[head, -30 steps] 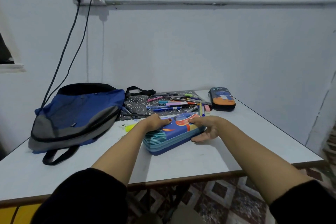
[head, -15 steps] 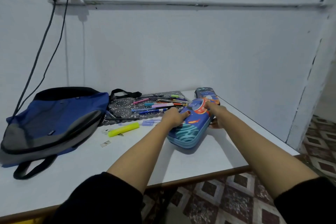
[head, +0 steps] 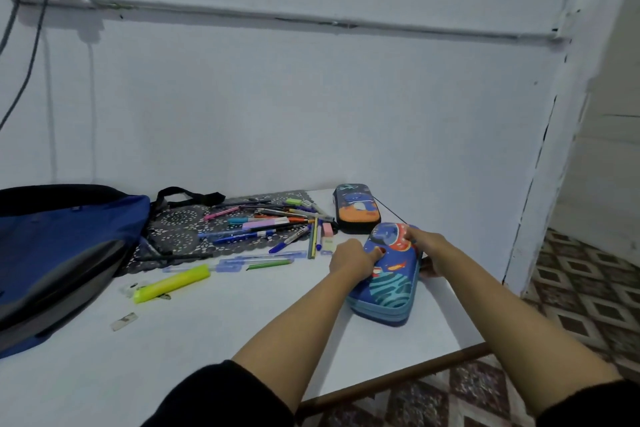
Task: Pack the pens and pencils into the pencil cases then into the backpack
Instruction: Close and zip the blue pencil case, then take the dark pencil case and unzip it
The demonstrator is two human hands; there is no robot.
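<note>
The blue pencil case (head: 388,284) is clasped from both sides: the left hand (head: 353,258) is curled over its left edge, thumb pressed on the lid, and the right hand (head: 427,250) is wrapped round its far right side. The case is laid flat on the white table (head: 207,340), its long axis pointed away from the person (it appears closed, so opening is judged the step in hand). The loose pens and pencils (head: 273,222) are found just to the left, nearer the left hand; the backpack (head: 62,246) is set well beyond them.

Glossy moulded pencil case (head: 388,274), cloth backpack (head: 62,253)
</note>
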